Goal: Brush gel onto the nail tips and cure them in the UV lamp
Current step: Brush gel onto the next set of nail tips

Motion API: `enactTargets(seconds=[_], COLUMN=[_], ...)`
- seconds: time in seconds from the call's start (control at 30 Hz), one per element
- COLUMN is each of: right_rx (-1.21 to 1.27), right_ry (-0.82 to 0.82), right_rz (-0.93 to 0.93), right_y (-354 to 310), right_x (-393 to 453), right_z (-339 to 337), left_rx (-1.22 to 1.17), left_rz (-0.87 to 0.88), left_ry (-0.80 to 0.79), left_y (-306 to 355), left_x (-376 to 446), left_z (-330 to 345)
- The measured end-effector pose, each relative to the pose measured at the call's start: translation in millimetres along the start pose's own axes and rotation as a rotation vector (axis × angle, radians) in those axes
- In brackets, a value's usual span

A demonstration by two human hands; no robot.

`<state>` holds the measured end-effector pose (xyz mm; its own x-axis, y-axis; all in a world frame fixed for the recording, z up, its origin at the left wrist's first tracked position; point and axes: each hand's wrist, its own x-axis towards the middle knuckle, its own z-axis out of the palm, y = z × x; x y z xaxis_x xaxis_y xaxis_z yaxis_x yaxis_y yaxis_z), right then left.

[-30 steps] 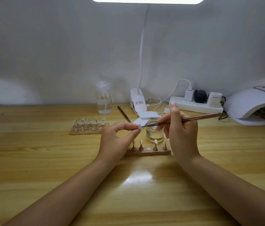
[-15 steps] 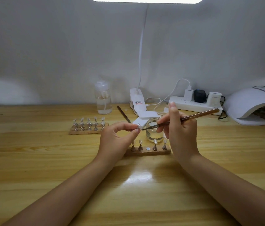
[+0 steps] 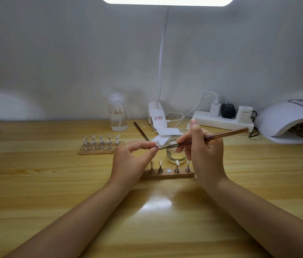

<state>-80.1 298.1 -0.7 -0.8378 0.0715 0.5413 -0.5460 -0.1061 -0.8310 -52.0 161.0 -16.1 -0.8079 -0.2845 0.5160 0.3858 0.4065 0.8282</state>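
Brush (image 3: 212, 137) tip meets nail tip (image 3: 156, 146) (pinched in left hand (image 3: 131, 161)).

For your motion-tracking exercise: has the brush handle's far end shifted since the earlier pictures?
Yes, slightly. The brush handle's end has dropped from level with the power strip base to just below it, while its bristles stay at the left hand.

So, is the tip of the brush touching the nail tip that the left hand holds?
Cannot tell. In the head view the brush tip ends right at the left hand fingertips, but the pinched nail tip is too small there to show contact or gap.
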Motion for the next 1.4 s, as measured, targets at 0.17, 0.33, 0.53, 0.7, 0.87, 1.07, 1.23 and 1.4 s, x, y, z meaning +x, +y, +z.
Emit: enactTargets(seconds=[0.17, 0.33, 0.53, 0.7, 0.87, 1.07, 1.23, 1.4], right_rx=[0.011, 0.003, 0.008, -0.019, 0.018, 0.02, -0.016, -0.009], right_ry=[0.035, 0.024, -0.043, -0.084, -0.061, -0.013, -0.07, -0.053], right_rz=[-0.017, -0.01, -0.048, -0.091, -0.087, -0.09, -0.084, -0.072], right_y=[-4.3, -7.4, -7.1, -3.7, -1.4, -0.4, -0.9, 0.4], right_x=[1.3, 0.6, 0.6, 0.9, 0.3, 1.8, 1.9, 1.7], right_z=[-2.3, -1.9, 0.6, 3.1, 1.4, 0.9, 2.5, 0.0], left_rx=[0.004, 0.007, 0.03, 0.038, 0.055, 0.054, 0.06, 0.065], left_rz=[0.019, 0.021, 0.063, 0.079, 0.06, 0.042, 0.04, 0.031], left_ry=[-0.004, -0.012, -0.052, -0.057, -0.062, -0.059, -0.064, -0.075], left_y=[-0.6, -2.1, -2.4, -1.4, -2.4, -0.7, -1.5, -2.5], left_x=[0.0, 0.5, -0.6, -1.7, -1.4, -2.3, -2.7, -2.9], left_z=[-0.7, 0.8, 1.6, 1.9, 1.2, 1.4, 1.4, 1.1])
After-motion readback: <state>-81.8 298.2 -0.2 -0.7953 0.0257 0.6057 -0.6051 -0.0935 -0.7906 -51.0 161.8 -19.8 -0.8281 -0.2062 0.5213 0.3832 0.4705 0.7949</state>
